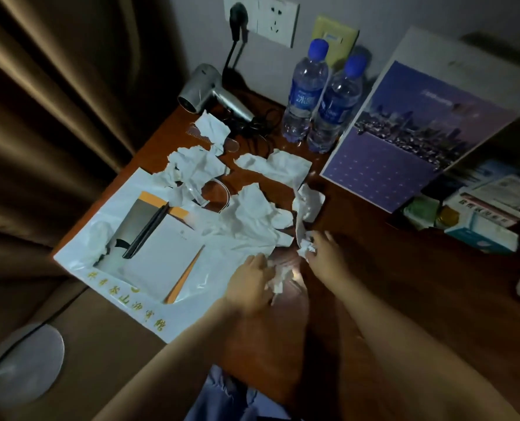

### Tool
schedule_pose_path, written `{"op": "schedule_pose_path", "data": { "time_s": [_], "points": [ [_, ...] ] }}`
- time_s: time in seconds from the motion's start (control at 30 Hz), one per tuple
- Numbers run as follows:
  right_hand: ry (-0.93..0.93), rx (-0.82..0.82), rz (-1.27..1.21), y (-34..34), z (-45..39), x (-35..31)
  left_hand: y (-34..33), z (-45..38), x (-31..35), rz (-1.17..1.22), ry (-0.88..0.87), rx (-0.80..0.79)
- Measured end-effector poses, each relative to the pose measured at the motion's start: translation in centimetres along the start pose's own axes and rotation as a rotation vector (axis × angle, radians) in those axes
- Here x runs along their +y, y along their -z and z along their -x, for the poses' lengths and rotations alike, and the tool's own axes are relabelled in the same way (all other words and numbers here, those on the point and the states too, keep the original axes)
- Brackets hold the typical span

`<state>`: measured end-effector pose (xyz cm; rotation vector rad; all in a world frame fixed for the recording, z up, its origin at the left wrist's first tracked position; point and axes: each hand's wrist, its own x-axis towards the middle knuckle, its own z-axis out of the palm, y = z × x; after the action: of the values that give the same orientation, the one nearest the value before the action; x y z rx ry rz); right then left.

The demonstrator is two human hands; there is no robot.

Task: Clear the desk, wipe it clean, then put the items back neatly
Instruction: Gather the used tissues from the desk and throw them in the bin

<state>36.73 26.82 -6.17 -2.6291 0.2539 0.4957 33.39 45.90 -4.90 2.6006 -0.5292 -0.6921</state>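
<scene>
Several crumpled white paper scraps (pixel 254 208) lie strewn over the dark wooden desk (pixel 404 284). My left hand (pixel 249 284) grips a wad of crumpled paper (pixel 278 276) near the front middle of the desk. Just to its right, my right hand (pixel 325 253) pinches a small paper ball (pixel 306 247). A white plastic bag with yellow characters (pixel 125 287) lies at the left, with a notepad (pixel 164 256) and a dark pen (pixel 146 230) on it.
At the back stand two blue-capped water bottles (pixel 306 95), a silver hair dryer (pixel 210 92) with a tangled cord, a comb and a purple calendar (pixel 404 138) leaning on the wall. Small boxes (pixel 477 220) crowd the right side. A curtain hangs left.
</scene>
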Motion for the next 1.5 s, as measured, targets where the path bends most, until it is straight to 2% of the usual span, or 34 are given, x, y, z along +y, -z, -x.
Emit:
{"op": "schedule_pose_path", "data": {
  "time_s": [0.1,0.17,0.27,0.4,0.5,0.57,0.7,0.9,1.03,1.13,1.23,1.37,1.5],
  "points": [
    [0.027,-0.003,0.022,1.0,-0.4,0.2,1.1,-1.0,0.5,0.146,-0.061,0.12],
    [0.116,0.029,0.112,1.1,-0.1,0.4,2.3,-1.6,1.0,0.258,-0.048,0.142],
    [0.221,0.058,0.154,1.5,0.2,0.5,4.5,-2.3,1.9,0.329,0.022,0.214],
    [0.38,0.18,0.163,3.3,-1.0,-0.8,6.0,-3.0,2.0,0.336,0.152,0.287],
    [0.309,0.128,0.119,4.5,-2.1,-1.4,5.7,-3.3,1.3,0.282,0.21,0.309],
    [0.259,0.125,0.106,4.8,-2.9,-1.0,5.4,-3.7,1.1,0.151,0.269,0.32],
    [0.137,-0.017,0.156,4.7,-3.9,0.3,5.1,-4.5,0.7,-0.074,0.487,0.225],
    [0.181,-0.002,0.154,4.9,-4.2,1.2,3.7,-4.7,0.4,-0.184,0.668,0.222],
    [0.183,0.052,0.047,4.6,-4.1,1.7,3.0,-5.2,0.4,-0.146,0.69,0.204],
    [0.126,0.025,-0.001,4.7,-4.2,2.0,2.9,-5.3,0.6,-0.061,0.694,0.209],
    [0.044,0.0,-0.09,5.2,-4.5,1.9,3.2,-5.2,0.9,0.075,0.654,0.299],
    [-0.006,-0.019,0.006,5.2,-4.1,1.8,3.6,-4.8,1.0,0.247,0.563,0.404],
    [-0.068,-0.01,-0.065,5.2,-3.5,1.7,4.7,-4.0,1.4,0.347,0.517,0.472]
  ]
}}
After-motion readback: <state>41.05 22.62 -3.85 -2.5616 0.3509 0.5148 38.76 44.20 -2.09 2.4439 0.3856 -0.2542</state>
